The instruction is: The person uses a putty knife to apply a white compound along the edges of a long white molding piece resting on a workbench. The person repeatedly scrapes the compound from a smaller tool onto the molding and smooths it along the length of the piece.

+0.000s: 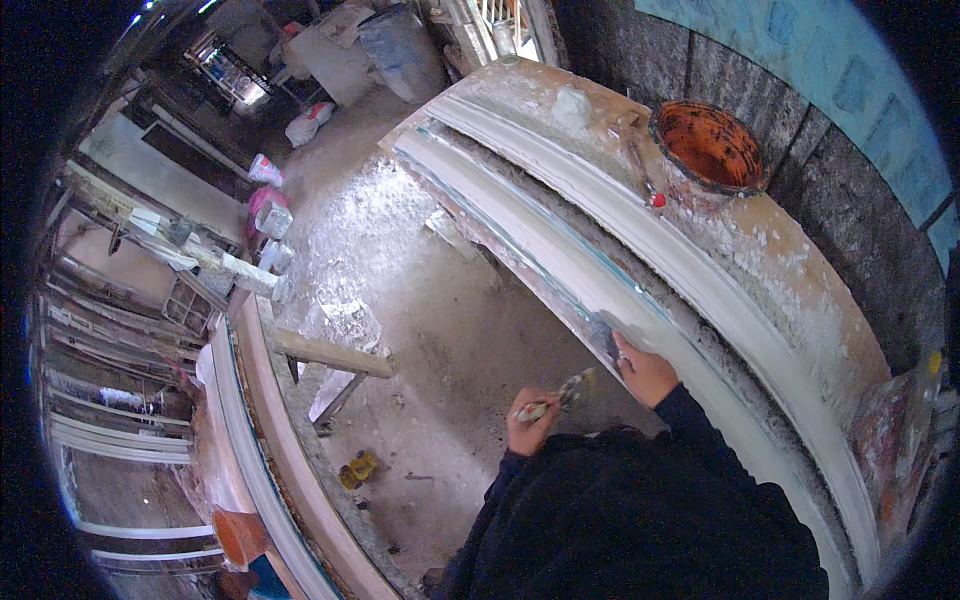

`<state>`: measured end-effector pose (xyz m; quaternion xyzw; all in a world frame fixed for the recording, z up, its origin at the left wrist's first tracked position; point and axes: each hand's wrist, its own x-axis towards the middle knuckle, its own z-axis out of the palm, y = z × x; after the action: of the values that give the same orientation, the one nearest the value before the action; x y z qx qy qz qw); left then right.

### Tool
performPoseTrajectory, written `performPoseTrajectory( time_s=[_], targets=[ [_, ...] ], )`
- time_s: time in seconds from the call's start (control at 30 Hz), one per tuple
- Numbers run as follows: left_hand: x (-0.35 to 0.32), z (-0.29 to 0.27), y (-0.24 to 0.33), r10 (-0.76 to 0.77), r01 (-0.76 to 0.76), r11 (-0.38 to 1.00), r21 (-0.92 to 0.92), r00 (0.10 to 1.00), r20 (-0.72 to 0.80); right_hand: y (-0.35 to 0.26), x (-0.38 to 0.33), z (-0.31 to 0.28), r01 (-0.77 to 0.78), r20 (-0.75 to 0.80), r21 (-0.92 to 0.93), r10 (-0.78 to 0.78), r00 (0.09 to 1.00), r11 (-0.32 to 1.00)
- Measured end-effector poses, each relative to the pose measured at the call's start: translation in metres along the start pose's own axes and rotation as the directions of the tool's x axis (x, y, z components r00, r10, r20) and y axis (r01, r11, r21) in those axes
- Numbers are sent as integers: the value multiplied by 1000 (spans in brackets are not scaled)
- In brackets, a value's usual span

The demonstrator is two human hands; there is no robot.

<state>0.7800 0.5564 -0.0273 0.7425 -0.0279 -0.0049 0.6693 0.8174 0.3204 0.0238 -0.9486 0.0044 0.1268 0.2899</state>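
My left hand [530, 425] is closed around a stained paintbrush [570, 388], held over the floor with its tip pointing away to the right. My right hand [648, 372] rests at the near edge of a long white plaster moulding [540, 215]. Its fingers are closed on a flat grey piece [603, 336] pressed against that edge; whether it is a scraper or a pad I cannot tell. Beyond it, a second white moulding [640, 225] lies alongside on the same bench, with a dark gap between the two.
An orange bucket [710, 148] and a red-tipped tool [655, 198] sit on the crusted bench [800, 270]. To the left stands another bench with long mouldings [235, 400]. A yellow object [357, 470] lies on the dusty floor. White containers [272, 218] and a blue barrel [400, 52] stand farther off.
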Motion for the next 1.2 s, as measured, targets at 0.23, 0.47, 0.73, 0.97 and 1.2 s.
performPoseTrajectory(
  time_s=[0.23, 0.47, 0.73, 0.97, 1.2],
  targets=[
    [73, -12, 33, 147, -200, 978, 62, 866, 478, -46, 74, 32, 39, -124, -30, -42, 991, 999],
    [134, -63, 17, 144, -204, 977, 63, 848, 511, -83, 133, 59, 46, -326, 1, -44, 945, 999],
    [208, -115, 22, 119, -209, 975, 69, 763, 635, -114, 164, 39, -3, -173, 127, 25, 985, 992],
    [237, -131, -19, 171, -202, 979, -31, 727, 665, -82, 44, 8, -216, -195, 123, 237, 952, 969],
    [252, -116, 6, 184, -257, 966, 22, 747, 639, -81, 43, 30, -476, -102, -37, 471, 876, 879]
  ],
)
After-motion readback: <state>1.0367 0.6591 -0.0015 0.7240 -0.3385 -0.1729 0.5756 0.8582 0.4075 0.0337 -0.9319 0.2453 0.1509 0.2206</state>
